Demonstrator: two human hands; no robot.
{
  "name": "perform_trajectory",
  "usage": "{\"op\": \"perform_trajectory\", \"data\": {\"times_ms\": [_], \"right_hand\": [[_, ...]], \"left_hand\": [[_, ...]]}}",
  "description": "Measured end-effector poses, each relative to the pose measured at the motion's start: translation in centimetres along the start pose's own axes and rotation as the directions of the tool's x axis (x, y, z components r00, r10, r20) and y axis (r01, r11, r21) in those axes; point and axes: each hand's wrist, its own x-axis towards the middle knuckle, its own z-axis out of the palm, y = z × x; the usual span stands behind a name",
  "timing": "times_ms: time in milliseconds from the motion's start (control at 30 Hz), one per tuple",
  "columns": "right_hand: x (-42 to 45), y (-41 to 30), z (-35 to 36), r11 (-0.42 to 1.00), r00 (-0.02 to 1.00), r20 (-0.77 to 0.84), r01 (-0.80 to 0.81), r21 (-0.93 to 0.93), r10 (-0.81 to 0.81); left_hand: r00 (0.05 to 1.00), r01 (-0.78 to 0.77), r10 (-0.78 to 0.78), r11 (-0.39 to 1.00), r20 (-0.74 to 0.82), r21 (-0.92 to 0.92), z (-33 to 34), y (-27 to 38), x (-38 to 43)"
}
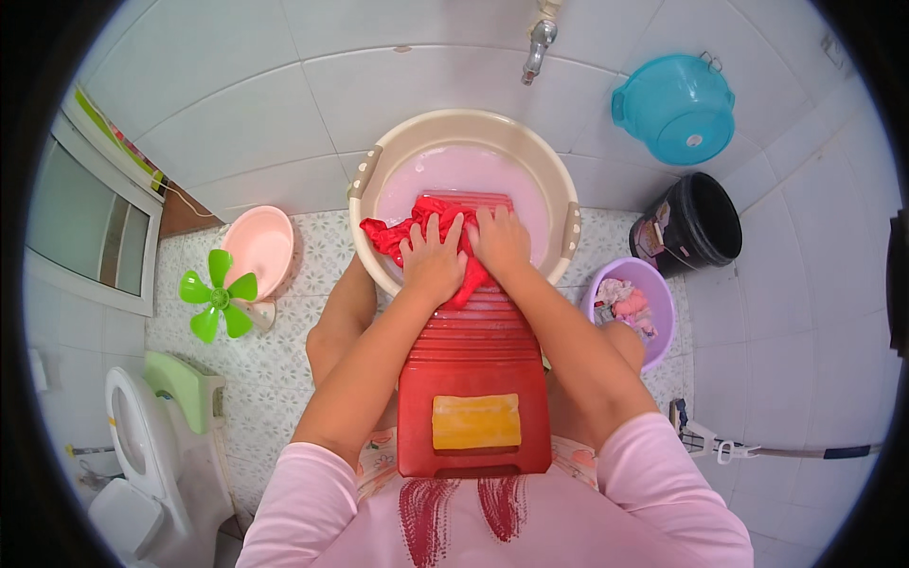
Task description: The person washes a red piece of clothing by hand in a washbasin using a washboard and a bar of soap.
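Observation:
Both hands rest on a wet red cloth (380, 238) spread over a red plastic washboard (472, 351). The washboard slopes from my lap into a round beige basin (469, 124) of cloudy pinkish water (469, 167). My left hand (434, 264) lies palm down on the cloth with its fingers spread. My right hand (501, 241) presses beside it, fingers pointing to the basin's far side; whether it pinches the cloth is hidden. A yellow bar of laundry soap (476, 422) sits in the recess at the washboard's near end.
A purple tub (664, 312) of clothes and a black bucket (716, 216) stand right. A teal basin (692, 106) hangs on the wall near a metal tap (540, 46). Left are a pink basin (259, 238), a green fan-like object (220, 298) and a toilet (160, 440).

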Motion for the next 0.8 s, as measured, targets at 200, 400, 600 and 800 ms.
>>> {"op": "perform_trajectory", "data": {"times_ms": [200, 400, 600, 800], "right_hand": [[-4.8, -2.4, -6.6, 0.991, 0.979, 0.186, 0.068, 0.116, -0.089], [3.5, 1.0, 0.4, 0.96, 0.916, 0.311, -0.279, 0.036, 0.254], [-3.6, -1.6, -5.7, 0.977, 0.972, 0.231, -0.096, 0.193, 0.05], [0.3, 0.2, -1.9, 0.955, 0.925, 0.311, -0.269, 0.127, 0.219]], "left_hand": [[0.989, -0.148, 0.145, 0.977, -0.031, -0.15, -1.2, -1.3, -2.0], [0.996, -0.069, 0.061, 0.988, -0.064, -0.136, 0.4, -0.7, -0.2], [0.999, 0.006, -0.015, 0.973, -0.039, -0.229, -0.5, -1.8, -1.1], [0.998, -0.061, 0.062, 0.979, -0.001, -0.196, 0.2, -1.0, -0.7]]}}
